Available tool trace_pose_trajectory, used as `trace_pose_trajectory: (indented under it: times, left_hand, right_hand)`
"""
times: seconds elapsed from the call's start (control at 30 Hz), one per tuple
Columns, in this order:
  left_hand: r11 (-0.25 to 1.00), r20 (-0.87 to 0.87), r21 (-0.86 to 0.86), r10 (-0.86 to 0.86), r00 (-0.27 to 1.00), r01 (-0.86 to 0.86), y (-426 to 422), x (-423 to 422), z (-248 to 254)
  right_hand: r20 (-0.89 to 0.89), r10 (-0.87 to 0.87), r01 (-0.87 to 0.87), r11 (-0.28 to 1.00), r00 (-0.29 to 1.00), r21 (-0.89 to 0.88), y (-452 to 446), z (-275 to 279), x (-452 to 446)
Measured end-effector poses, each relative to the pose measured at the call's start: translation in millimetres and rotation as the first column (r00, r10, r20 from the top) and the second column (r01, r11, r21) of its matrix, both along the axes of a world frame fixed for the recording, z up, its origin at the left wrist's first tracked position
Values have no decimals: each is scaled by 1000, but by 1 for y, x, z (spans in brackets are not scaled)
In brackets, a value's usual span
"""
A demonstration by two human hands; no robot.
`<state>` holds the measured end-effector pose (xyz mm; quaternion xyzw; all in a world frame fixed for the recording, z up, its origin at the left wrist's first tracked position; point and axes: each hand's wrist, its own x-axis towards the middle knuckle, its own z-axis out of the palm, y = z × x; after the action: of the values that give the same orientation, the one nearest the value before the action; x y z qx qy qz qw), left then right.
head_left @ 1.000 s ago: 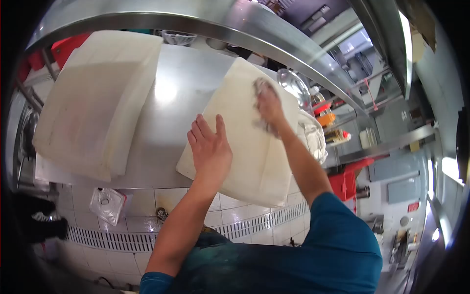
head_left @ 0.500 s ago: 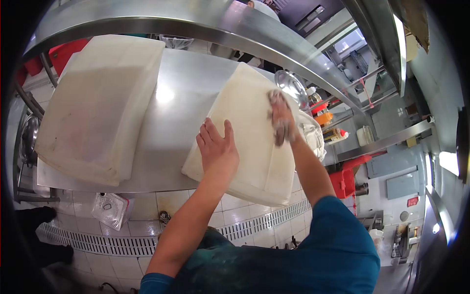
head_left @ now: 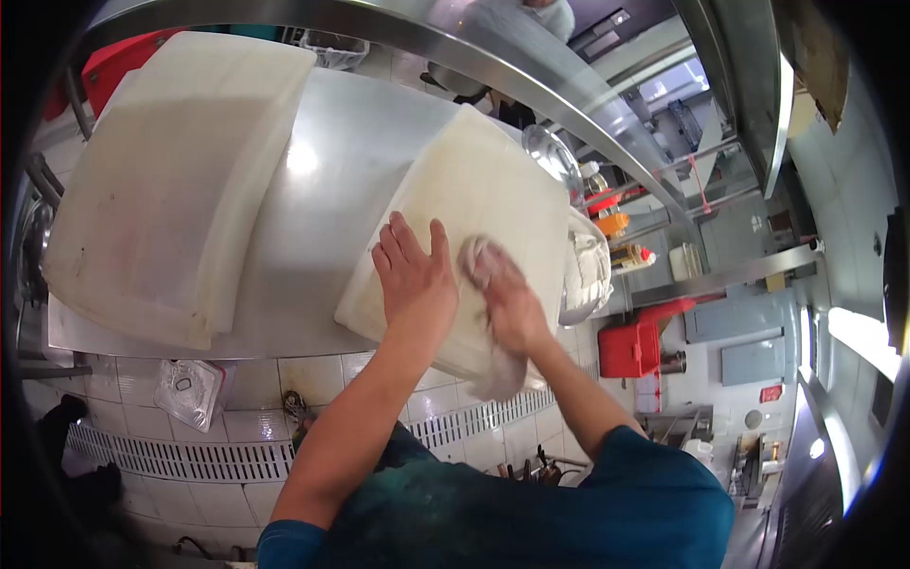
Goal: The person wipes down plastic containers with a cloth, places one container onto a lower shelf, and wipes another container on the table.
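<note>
A thick off-white board (head_left: 502,180) lies tilted on the steel table (head_left: 318,209). Flat on its left part rests my left hand (head_left: 417,280), fingers spread and holding nothing. My right hand (head_left: 512,308) presses a crumpled greyish cloth (head_left: 498,372) on the board's lower right; the cloth hangs toward the near edge and is partly blurred. Off to the left, a stack of similar whitish boards (head_left: 171,180) touches neither hand.
Beyond the right edge are a metal bowl (head_left: 552,156), a white cloth in a container (head_left: 588,266), bottles (head_left: 628,256) and a red bin (head_left: 628,349). A steel shelf rail (head_left: 379,28) crosses above. A person (head_left: 553,17) is partly visible at the top.
My right hand has moved the cloth from the board's upper right down toward its near edge. My left hand stays on the board. More of the person at the top shows.
</note>
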<state>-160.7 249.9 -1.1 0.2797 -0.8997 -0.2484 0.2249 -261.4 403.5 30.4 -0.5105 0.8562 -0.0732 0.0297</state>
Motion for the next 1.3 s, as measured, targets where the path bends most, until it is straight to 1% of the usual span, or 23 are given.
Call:
trace_pose_trajectory:
  times: [0.03, 0.07, 0.2, 0.23, 0.27, 0.33, 0.37, 0.43, 0.53, 0.57, 0.63, 0.7, 0.77, 0.8, 0.87, 0.9, 0.97, 1.03, 1.1, 1.2, 1.23, 1.27, 1.3]
  left_hand:
    - [1000, 7, -10, -5, 1000, 5, -1, 0, 1]
    - [1000, 17, -6, 0, 1000, 0, 0, 2, 1]
    - [999, 38, -41, 11, 999, -9, -2, 0, 3]
    - [998, 42, -63, 22, 999, -20, 1, 1, 2]
    - [998, 44, -58, -2, 999, 5, 3, 0, 1]
    - [1000, 27, -22, 12, 1000, -11, 0, -2, -1]
    - [1000, 8, -15, 9, 1000, -9, -2, -3, 1]
    - [1000, 29, 1, 5, 1000, -5, -1, 0, 4]
    - [1000, -22, -24, 6, 1000, -7, -1, 0, -1]
    - [1000, -18, -27, 9, 1000, -9, 0, 0, -4]
    - [1000, -40, -17, -1, 999, 0, 0, -1, -5]
    - [999, -25, -33, -8, 1000, 7, 0, 1, -4]
    - [999, -15, -47, -8, 1000, 8, -2, -1, -3]
    - [999, 0, -43, -14, 1000, 14, -2, -1, -3]
    - [998, 29, -40, -38, 999, 40, -3, 2, -5]
    - [999, 13, -23, -26, 1000, 26, -2, 2, -4]
    - [1000, -28, -6, -9, 1000, 9, -3, 0, 2]
    - [999, 5, 37, -25, 1000, 24, -3, 3, 6]
    - [999, -10, 38, -34, 999, 35, 0, 6, 5]
    - [998, -1, 30, -54, 999, 54, -5, 4, 4]
    - [998, 0, 33, -52, 999, 52, -5, 4, 4]
    - [998, 8, 32, -52, 999, 52, -5, 4, 4]
    - [998, -4, 30, -47, 999, 47, -4, 4, 4]
  right_hand:
    - [17, -51, 52, 996, 999, -79, -17, 3, -28]
    - [-192, 35, -51, 996, 981, -76, -30, -7, -74]
    - [-486, -73, 38, 996, 871, -82, -69, -61, -232]
    - [-478, -85, 58, 996, 874, -71, -64, -53, -211]
    - [38, -222, 225, 952, 974, -208, -72, -29, -170]
    - [119, -189, 216, 932, 975, -290, -61, -35, -113]
    - [-329, -66, -7, 976, 942, -217, -44, -51, -87]
    - [-113, -53, 38, 990, 992, -135, -27, -20, -1]
    - [-10, -140, 138, 986, 990, -90, -13, -8, 33]
    - [-5, -137, 136, 986, 991, -93, -15, -10, 20]
    - [-234, -14, 5, 999, 972, -41, -29, -21, -49]
    - [-163, -187, 156, 970, 969, -187, -48, -50, -162]
    - [-344, -278, 259, 961, 897, -101, -81, -53, -255]
    - [-339, -273, 252, 962, 900, -106, -94, -48, -272]
    - [-138, -439, 430, 898, 888, -96, -97, -49, -284]
    - [-135, -453, 444, 891, 881, -90, -81, -70, -287]
    - [-223, -341, 362, 930, 913, 60, -53, -115, -295]
    - [-410, -58, 101, 991, 910, 84, -32, -52, -154]
    - [-163, -81, 59, 988, 983, -140, -36, -14, -67]
    - [-208, 4, -31, 992, 978, -126, -41, -18, -112]
    - [-154, -97, 74, 986, 983, -151, -53, -20, -141]
    - [-173, -101, 69, 982, 980, -178, -68, -20, -174]
    - [-140, -210, 186, 968, 968, -168, -80, -29, -214]
